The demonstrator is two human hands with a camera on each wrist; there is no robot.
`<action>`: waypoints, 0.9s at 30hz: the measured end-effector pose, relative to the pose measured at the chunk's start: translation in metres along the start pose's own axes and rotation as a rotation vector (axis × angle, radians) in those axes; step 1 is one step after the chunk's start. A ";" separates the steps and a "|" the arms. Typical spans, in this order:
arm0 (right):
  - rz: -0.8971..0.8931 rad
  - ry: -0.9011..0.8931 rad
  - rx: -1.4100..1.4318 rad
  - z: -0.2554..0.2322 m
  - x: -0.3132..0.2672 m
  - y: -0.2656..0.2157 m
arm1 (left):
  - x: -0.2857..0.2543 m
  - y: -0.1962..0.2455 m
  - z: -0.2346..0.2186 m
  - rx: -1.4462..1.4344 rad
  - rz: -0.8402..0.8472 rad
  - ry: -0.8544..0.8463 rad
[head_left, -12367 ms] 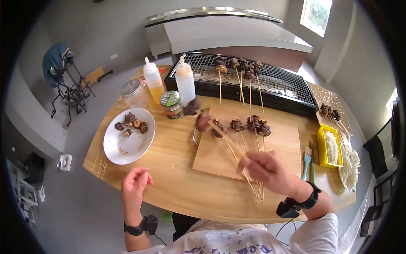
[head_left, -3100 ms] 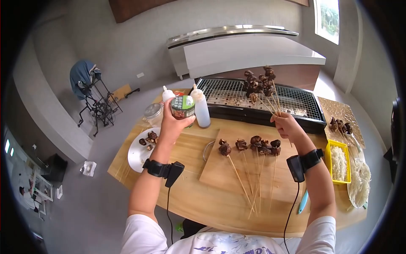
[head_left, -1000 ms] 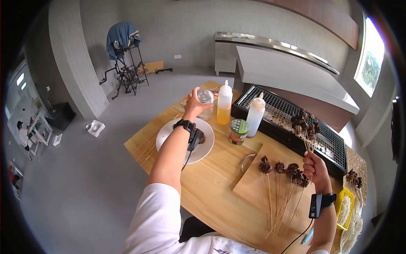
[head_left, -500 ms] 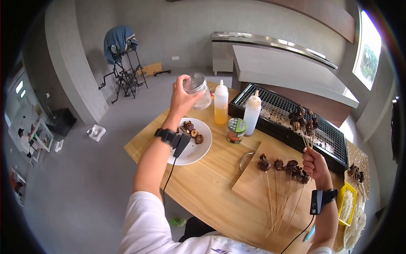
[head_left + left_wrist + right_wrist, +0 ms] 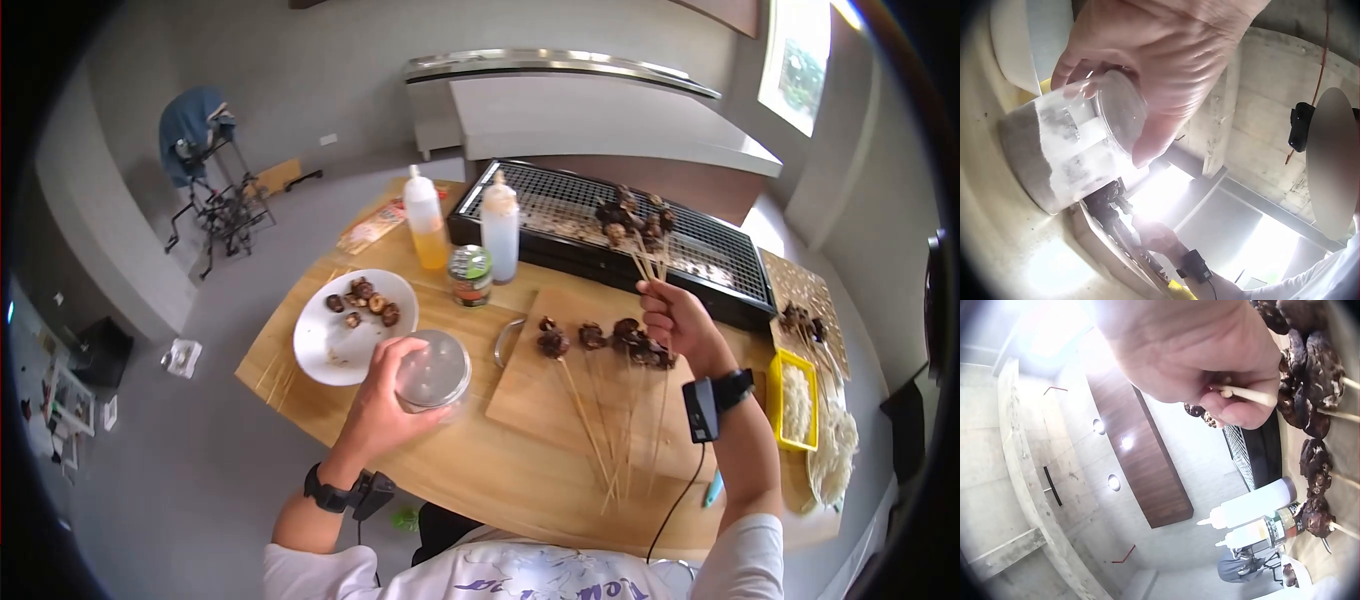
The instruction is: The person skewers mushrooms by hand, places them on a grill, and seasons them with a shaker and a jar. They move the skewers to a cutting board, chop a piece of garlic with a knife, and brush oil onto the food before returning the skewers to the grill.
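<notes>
My left hand (image 5: 378, 405) grips a clear jar (image 5: 435, 368) with a metal-coloured lid, between the plate and the cutting board (image 5: 515, 405). In the left wrist view the jar is tilted, with white powder inside. My right hand (image 5: 682, 320) holds several mushroom skewers (image 5: 630, 215) in a bunch, their dark mushroom ends over the grill (image 5: 560, 245). Stick ends poke from the fist in the right wrist view. More mushroom skewers (image 5: 592, 335) lie on the board. A green-lidded spice jar (image 5: 470, 275) stands behind it.
Two squeeze bottles, one with yellow liquid (image 5: 427, 225), one pale (image 5: 500, 235), stand beside the grill. A white plate (image 5: 325, 360) holds loose mushrooms. At right are a yellow basket (image 5: 775, 400) of white strands and more skewers (image 5: 800, 322). Bare sticks (image 5: 275, 375) lie at the left edge.
The left hand put down the green-lidded jar, took the clear jar from the back left and brought it nearer. The right hand has gathered the grill's skewers since the oldest frame.
</notes>
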State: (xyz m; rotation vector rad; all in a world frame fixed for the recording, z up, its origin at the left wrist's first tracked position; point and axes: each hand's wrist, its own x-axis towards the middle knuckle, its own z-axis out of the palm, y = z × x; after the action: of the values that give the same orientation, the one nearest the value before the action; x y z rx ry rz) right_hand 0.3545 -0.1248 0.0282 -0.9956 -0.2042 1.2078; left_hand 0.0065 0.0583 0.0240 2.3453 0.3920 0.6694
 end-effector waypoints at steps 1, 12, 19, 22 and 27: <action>-0.004 0.000 0.000 0.004 -0.002 0.001 | -0.002 -0.006 0.006 -0.088 -0.011 0.067; -0.055 -0.086 0.060 0.007 -0.003 0.004 | -0.015 -0.023 0.025 -0.910 -0.123 0.176; -0.096 -0.157 0.041 0.009 -0.003 0.014 | -0.009 -0.029 0.037 -0.844 -0.135 0.130; -0.094 -0.149 -0.003 0.007 -0.004 0.016 | -0.008 -0.040 0.043 -0.754 -0.110 0.151; -0.119 -0.163 -0.072 0.003 -0.007 0.019 | -0.008 -0.048 0.047 -0.611 -0.138 0.093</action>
State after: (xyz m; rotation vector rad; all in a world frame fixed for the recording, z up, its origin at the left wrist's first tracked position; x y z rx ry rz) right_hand 0.3371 -0.1295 0.0185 -0.9341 -0.4318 1.1793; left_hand 0.0213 0.0659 -0.0415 1.7003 0.3284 0.7133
